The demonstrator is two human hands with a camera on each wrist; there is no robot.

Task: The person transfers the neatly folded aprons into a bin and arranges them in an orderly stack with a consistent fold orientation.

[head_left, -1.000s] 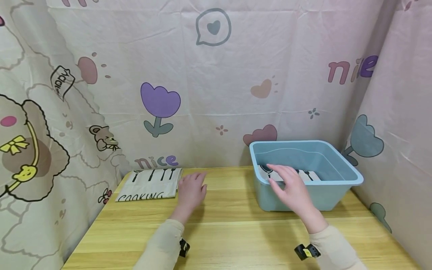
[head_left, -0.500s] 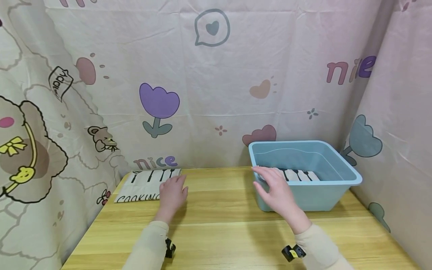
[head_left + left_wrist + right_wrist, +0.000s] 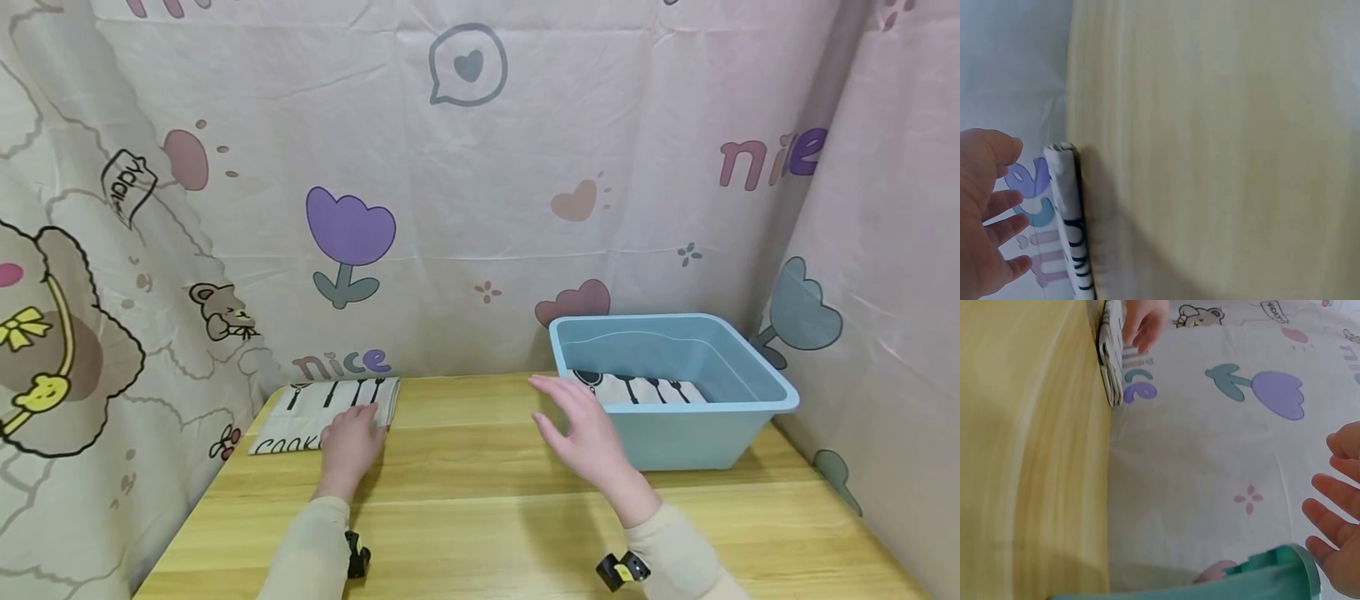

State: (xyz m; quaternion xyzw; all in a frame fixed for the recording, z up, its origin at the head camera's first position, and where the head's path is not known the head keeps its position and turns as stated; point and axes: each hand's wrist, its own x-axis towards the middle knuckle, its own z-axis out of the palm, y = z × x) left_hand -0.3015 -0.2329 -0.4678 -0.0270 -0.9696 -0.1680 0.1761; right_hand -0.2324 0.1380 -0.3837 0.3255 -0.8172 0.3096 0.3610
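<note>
Leftward now, left hand (image 3: 348,446) rests flat on folded cloth (image 3: 330,403); right hand (image 3: 588,433) hovers, fingers spread.

The left hand (image 3: 348,443) slides left across the surface and now lies on the near right corner of the folded cloth (image 3: 322,407), covering part of its lettering. The right hand (image 3: 585,429) pulls back out of the blue tub (image 3: 675,433) and hovers left of it, fingers spread.
</note>
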